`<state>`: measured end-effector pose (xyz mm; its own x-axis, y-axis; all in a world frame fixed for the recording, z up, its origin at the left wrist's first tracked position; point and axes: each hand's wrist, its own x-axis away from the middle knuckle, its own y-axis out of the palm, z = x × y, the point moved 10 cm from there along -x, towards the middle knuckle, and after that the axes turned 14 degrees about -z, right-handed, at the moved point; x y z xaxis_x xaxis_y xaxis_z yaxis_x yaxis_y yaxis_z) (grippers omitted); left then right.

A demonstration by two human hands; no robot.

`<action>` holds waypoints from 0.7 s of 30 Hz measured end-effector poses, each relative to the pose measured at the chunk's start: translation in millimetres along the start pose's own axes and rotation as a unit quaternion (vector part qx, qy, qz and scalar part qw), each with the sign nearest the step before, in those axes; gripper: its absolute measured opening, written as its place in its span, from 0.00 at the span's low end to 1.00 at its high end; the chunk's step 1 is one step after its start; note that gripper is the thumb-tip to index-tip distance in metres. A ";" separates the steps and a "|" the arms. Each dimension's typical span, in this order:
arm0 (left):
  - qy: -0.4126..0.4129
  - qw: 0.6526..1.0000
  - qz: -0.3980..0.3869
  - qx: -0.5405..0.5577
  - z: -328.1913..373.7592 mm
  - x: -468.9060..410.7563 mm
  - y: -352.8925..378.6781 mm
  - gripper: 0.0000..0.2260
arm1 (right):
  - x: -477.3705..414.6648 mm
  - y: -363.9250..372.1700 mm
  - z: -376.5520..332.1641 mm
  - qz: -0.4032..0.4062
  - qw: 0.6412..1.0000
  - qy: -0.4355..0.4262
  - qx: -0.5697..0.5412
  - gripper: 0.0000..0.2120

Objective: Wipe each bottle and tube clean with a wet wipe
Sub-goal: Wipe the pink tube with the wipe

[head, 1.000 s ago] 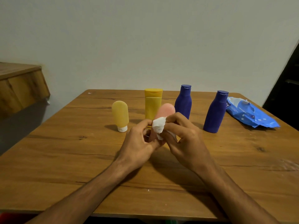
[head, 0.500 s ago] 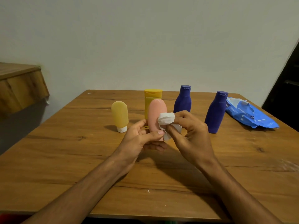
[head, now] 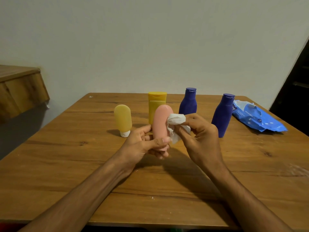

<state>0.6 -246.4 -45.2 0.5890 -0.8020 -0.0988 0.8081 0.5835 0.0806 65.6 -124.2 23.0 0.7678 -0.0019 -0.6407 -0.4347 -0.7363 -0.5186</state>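
My left hand (head: 143, 143) grips the lower end of a pink tube (head: 160, 124) and holds it upright above the table. My right hand (head: 200, 139) pinches a crumpled white wet wipe (head: 175, 123) against the tube's right side. Behind them stand a pale yellow tube (head: 122, 118) on its white cap, a yellow bottle (head: 157, 102) and two dark blue bottles (head: 188, 102) (head: 223, 114). The pink tube's cap is hidden by my fingers.
A blue wet-wipe pack (head: 257, 118) lies at the back right of the wooden table (head: 66, 164). A wooden ledge (head: 20, 87) juts out at the left, beyond the table. A dark opening borders the right edge.
The pink tube has been turned upright and raised. My right hand with the wipe has slid from the tube's lower front up onto its right side.
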 end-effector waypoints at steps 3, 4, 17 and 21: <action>-0.019 0.999 -0.023 -0.033 -4.0 1.0 3.3 0.28 | 0.3 -7.3 3.1 0.025 1.000 0.005 -0.008 0.10; -0.024 0.998 -0.026 -0.042 -5.3 1.5 3.8 0.29 | 0.7 -9.3 3.8 0.033 0.999 0.006 -0.012 0.09; -0.004 0.960 0.022 -0.279 5.7 2.2 2.2 0.29 | -1.9 -8.1 2.8 0.023 1.000 0.003 -0.011 0.07; 0.006 0.943 0.055 -0.328 8.5 5.3 2.8 0.27 | -0.1 -1.3 -6.8 0.012 0.997 -0.028 0.067 0.09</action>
<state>5.9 -250.0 -37.1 0.6667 -0.7325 -0.1379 0.5696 0.6200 -0.5396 69.3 -127.8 27.6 0.7306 0.0230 -0.6825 -0.5138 -0.6397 -0.5716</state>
